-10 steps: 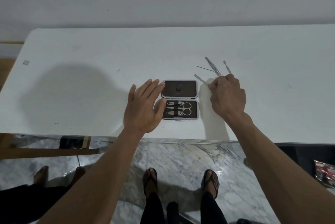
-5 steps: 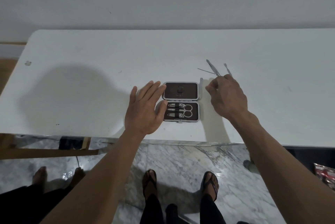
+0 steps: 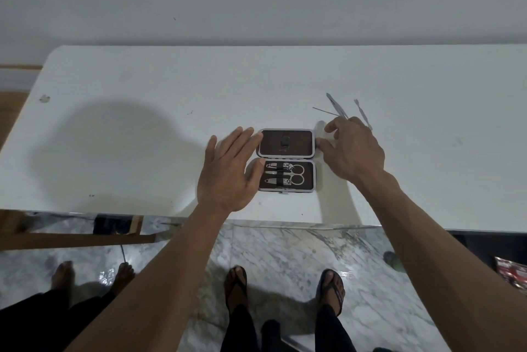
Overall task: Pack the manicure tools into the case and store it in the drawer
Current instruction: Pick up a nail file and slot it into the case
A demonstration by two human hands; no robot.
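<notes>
The manicure case [image 3: 286,134] lies open on the white table [image 3: 142,129], its empty lid half farther from me. The near half holds two nail clippers [image 3: 278,173] and small scissors [image 3: 296,174] under straps. My left hand [image 3: 228,172] lies flat with fingers apart, touching the case's left edge. My right hand [image 3: 352,149] hovers at the lid's right edge, thumb and forefinger pinched on a thin metal tool [image 3: 321,130] that shows only as a pale blur. Three loose tools [image 3: 338,106] lie just beyond that hand.
The table's near edge [image 3: 285,223] runs just below the case. Under it is marble floor with my sandalled feet [image 3: 330,289]. Another person's bare feet [image 3: 122,271] stand at the lower left. A wooden board [image 3: 71,237] lies left, and a red packet [image 3: 510,271] at the far right.
A thin tool that lay right of the lid is gone from the table. My right hand has moved left from there to the lid's edge. The left hand stayed put.
</notes>
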